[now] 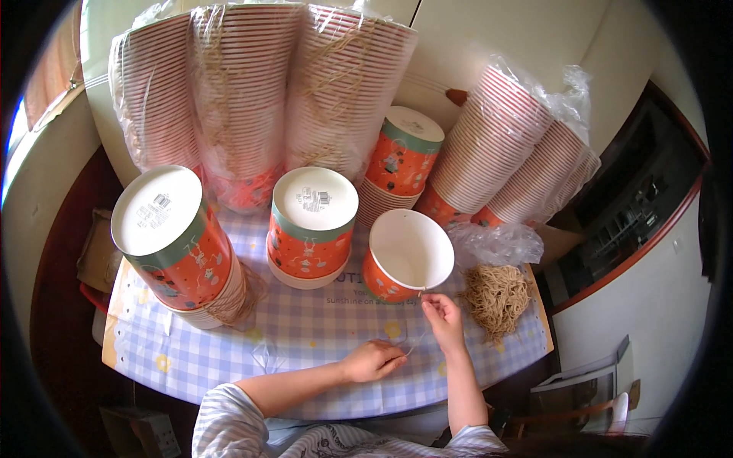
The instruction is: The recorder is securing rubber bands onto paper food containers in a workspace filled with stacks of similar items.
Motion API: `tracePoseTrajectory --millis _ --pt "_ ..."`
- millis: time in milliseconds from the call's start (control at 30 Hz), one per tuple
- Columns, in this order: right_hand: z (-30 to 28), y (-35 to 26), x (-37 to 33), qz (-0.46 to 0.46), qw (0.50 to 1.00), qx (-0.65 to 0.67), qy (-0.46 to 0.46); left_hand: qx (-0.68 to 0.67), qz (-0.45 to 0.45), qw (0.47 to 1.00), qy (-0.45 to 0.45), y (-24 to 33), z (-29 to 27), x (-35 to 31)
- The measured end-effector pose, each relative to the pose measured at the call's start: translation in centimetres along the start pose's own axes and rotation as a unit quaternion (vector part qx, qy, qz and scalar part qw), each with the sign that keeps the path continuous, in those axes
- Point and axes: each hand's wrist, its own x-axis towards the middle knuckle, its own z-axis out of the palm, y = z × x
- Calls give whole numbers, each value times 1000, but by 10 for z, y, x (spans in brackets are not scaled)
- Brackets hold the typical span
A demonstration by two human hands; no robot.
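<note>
An orange paper bucket (389,284) with a white inside stands upright, mouth up, at the middle right of the table. My right hand (445,319) is at its near rim, thumb and fingertips pinched on the end of a thin cord (414,343) there. Nearer to me, my left hand (372,361) is closed with its fingers pinching the same cord, which runs slack between the hands. Whether the cord passes through the bucket's wall is too small to tell. A tangled heap of tan cord (496,301) lies right of my right hand.
Upside-down bucket stacks stand at left (183,259), middle (309,248) and back (401,160); cords hang off the left one. Tall plastic-wrapped stacks (244,99) line the back, more wrapped stacks (496,137) lean at right. A crumpled clear bag (496,246) lies behind the cord heap on the checked tablecloth (282,336).
</note>
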Motion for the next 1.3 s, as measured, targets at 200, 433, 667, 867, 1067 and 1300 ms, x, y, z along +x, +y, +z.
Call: tracePoseTrajectory --millis 200,433,667,867,1067,1300 --pt "9 -35 1 -259 944 -187 84 0 9 1000 9 3 -2 0" --pt "28 -52 13 -335 856 -391 51 53 17 998 18 0 -1 -1" --pt "-25 -44 15 -290 892 -346 1 82 53 994 48 9 -5 -1" --pt "-91 -39 13 -255 877 -406 -14 105 50 985 129 5 -18 4" --pt "-127 -31 3 -249 872 -421 14 264 95 939 197 17 -75 19" --pt "-140 -26 3 -265 884 -384 -17 467 78 836 277 39 -133 25"
